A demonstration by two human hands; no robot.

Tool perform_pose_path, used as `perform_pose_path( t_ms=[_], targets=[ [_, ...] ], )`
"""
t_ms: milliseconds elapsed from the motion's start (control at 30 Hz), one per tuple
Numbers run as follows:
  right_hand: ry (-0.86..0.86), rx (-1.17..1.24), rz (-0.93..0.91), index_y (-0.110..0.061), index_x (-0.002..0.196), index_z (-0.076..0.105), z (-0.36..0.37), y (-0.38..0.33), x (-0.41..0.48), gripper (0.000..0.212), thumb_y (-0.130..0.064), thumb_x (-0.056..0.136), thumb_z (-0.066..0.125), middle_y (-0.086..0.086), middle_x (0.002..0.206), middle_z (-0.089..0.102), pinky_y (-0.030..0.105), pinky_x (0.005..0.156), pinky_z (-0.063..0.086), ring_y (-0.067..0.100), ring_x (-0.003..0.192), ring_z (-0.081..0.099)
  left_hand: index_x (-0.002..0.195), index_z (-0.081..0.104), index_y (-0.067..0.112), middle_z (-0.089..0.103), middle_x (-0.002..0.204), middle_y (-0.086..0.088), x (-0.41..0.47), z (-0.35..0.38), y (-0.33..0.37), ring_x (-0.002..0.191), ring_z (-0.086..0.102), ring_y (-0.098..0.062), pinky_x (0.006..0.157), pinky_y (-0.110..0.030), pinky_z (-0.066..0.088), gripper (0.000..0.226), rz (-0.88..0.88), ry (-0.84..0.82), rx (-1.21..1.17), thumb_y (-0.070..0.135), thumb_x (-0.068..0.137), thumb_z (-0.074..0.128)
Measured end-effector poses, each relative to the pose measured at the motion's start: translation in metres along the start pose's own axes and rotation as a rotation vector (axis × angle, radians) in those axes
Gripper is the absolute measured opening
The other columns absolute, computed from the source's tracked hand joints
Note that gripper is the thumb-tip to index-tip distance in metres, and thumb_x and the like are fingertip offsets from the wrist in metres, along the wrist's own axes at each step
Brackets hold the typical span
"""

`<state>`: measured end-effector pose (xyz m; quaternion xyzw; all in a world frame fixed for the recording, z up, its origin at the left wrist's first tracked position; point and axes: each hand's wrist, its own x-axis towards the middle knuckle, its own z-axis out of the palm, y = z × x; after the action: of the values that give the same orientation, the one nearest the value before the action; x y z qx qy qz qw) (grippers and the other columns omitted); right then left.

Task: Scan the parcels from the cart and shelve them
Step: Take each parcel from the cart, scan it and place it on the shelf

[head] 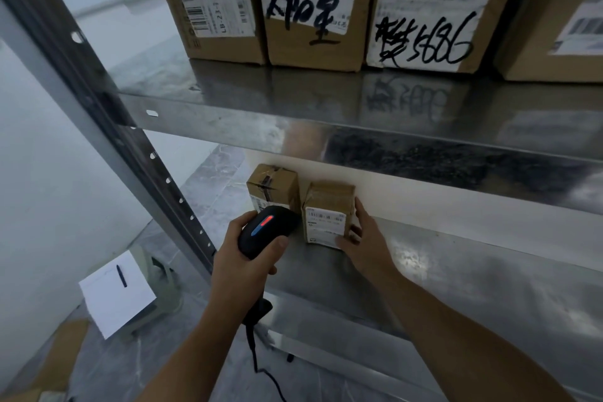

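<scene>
Up high, the big boxes (313,10) are cut off at the top. On the lower shelf (456,271), the small parcel (326,215) stands beside another parcel (272,186). The right hand (365,248) pinches the small parcel's side, with some fingers hidden behind it. The left hand (241,258) wraps its fingers round the scanner (266,228), which hides part of the other label.

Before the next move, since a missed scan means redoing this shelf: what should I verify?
1. Grip: left hand holds scanner: ok.
2. Indicator light on scanner lit: ok.
3. Placement: parcel upright on lower shelf, right hand holding it: ok.
4. Visibility: barcode label faces out, barcode uncovered: ok.
5. Scan registered: cannot tell.
</scene>
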<state>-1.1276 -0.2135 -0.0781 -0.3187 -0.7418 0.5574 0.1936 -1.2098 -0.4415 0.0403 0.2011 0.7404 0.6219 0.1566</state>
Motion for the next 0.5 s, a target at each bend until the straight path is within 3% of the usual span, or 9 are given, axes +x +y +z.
perform_pose_path(
  t_ms=[100,200,367,500],
  targets=[
    [0.024,0.051,0.009,-0.046,0.155,0.020,0.002,-0.001,0.001,0.094,-0.014,0.087,0.075,-0.005,0.151,0.042,0.041,0.106,0.050,0.018,0.131,0.051,0.124,0.058,0.029,0.070,0.099,-0.010,-0.002,0.000,0.000,0.068,0.070,-0.023,0.058,-0.021,0.054,0.048,-0.002,-0.007,-0.005,0.023,0.083,0.083],
    [0.052,0.036,0.004,-0.043,0.155,0.019,0.007,-0.007,0.001,0.091,-0.015,0.090,0.074,-0.010,0.142,0.040,0.038,0.107,0.048,0.013,0.128,0.048,0.121,0.058,0.032,0.070,0.098,-0.009,-0.002,-0.001,0.000,0.068,0.070,-0.023,0.058,-0.021,0.054,0.052,-0.006,-0.008,-0.016,0.035,0.074,0.080],
    [0.067,0.031,0.000,-0.037,0.158,0.019,0.017,-0.008,0.003,0.089,-0.012,0.091,0.072,-0.002,0.147,0.045,0.027,0.104,0.046,0.009,0.123,0.048,0.118,0.059,0.038,0.071,0.096,-0.008,-0.002,-0.006,-0.007,0.067,0.071,-0.025,0.059,-0.024,0.055,0.061,-0.009,-0.010,-0.018,0.053,0.062,0.078],
    [0.059,0.028,0.013,-0.039,0.158,0.018,0.023,-0.007,0.007,0.090,-0.016,0.091,0.073,-0.001,0.151,0.045,0.034,0.109,0.046,0.012,0.127,0.051,0.119,0.058,0.039,0.072,0.096,-0.006,0.000,-0.011,-0.011,0.065,0.071,-0.025,0.061,-0.028,0.056,0.064,-0.026,-0.002,-0.012,0.057,0.060,0.076]
  ],
)
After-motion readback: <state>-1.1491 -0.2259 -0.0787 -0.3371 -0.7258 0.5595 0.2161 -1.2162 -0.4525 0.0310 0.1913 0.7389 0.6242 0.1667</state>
